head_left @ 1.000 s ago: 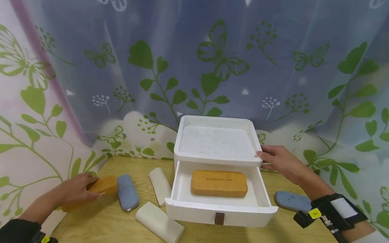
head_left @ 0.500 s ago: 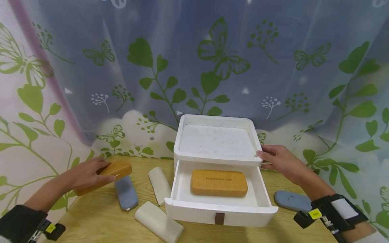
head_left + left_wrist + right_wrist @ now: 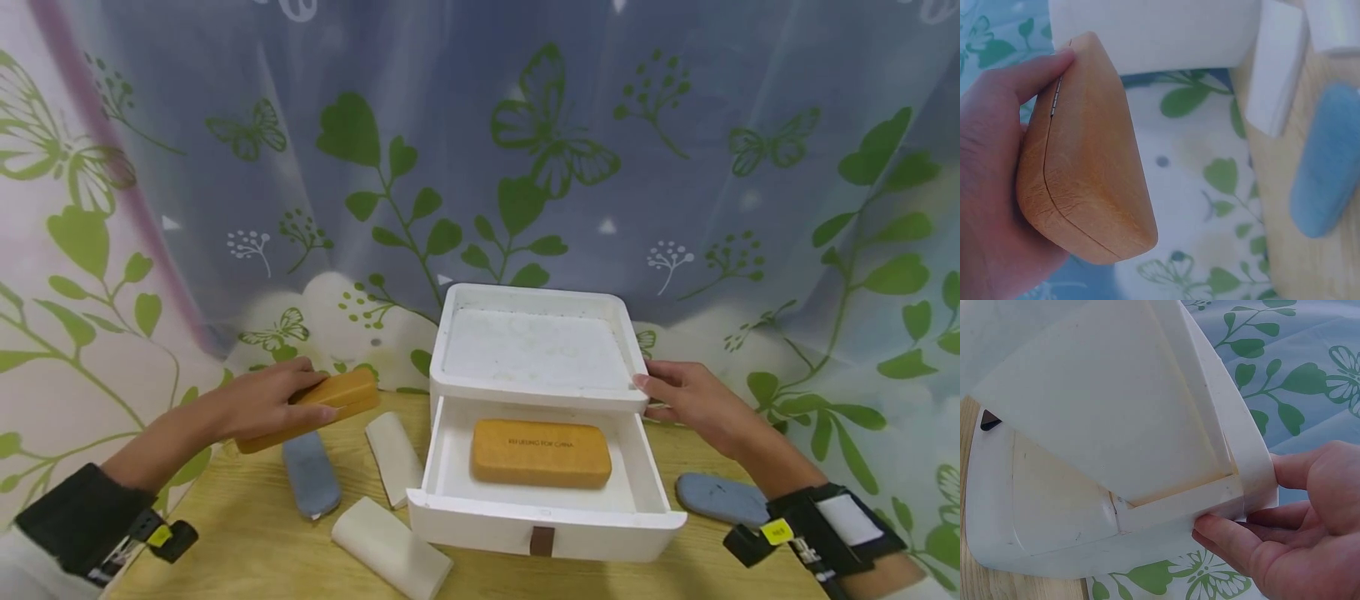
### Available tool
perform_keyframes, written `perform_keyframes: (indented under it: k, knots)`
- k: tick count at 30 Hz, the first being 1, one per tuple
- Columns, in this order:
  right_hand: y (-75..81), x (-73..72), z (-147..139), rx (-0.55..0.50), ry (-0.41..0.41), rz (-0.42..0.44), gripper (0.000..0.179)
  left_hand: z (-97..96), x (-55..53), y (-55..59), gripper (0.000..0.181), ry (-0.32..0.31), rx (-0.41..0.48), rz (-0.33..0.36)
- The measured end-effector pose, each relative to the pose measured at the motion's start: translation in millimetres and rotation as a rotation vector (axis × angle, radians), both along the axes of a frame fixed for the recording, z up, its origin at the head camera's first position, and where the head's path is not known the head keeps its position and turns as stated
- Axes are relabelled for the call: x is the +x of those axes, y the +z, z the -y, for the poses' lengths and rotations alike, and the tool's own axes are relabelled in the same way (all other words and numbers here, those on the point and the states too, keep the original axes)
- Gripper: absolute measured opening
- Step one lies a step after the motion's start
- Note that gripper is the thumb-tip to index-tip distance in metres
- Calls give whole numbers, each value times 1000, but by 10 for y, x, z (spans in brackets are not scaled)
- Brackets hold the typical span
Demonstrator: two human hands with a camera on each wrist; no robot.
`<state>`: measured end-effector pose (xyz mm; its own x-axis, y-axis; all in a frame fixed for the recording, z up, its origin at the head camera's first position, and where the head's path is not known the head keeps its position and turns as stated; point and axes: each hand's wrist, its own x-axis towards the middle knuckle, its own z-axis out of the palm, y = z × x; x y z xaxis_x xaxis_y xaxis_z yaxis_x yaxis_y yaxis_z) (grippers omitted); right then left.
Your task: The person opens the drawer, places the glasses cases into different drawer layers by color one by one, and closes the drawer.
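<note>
My left hand grips a tan-orange glasses case, holding it tilted above the left part of the table. Its seam and a metal hinge show in the left wrist view, where the glasses case looks closed. A white drawer box stands in the middle, its drawer pulled out. Inside lies another tan glasses case with lettering on its lid. My right hand holds the box's right edge, thumb at the front corner. In the right wrist view, thumb and fingers of the right hand clasp that corner.
Two cream cases lie left of the drawer, one behind the other. A blue-grey case is under the raised left hand's case; a second blue-grey case sits right of the box. A patterned curtain hangs behind the wooden table.
The left hand has lifted the glasses case off to the left and carried it up and rightward, toward the drawer box. My right hand and the drawer stay as they were.
</note>
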<state>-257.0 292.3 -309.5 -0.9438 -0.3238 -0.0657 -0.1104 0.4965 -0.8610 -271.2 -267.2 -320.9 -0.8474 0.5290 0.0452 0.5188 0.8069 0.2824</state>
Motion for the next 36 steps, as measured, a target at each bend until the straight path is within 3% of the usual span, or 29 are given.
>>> perform_keyframes:
  k: [11, 22, 36]
  knots:
    - [-18, -2, 10, 19, -7, -17, 72, -330, 44, 328, 54, -121, 20, -56]
    - [-6, 1, 26, 28, -15, -5, 71, -808, 86, 648, 58, -216, 24, 0]
    - [-14, -5, -13, 9, -6, -17, 72, -1531, 111, 759, 50, -382, -14, 40]
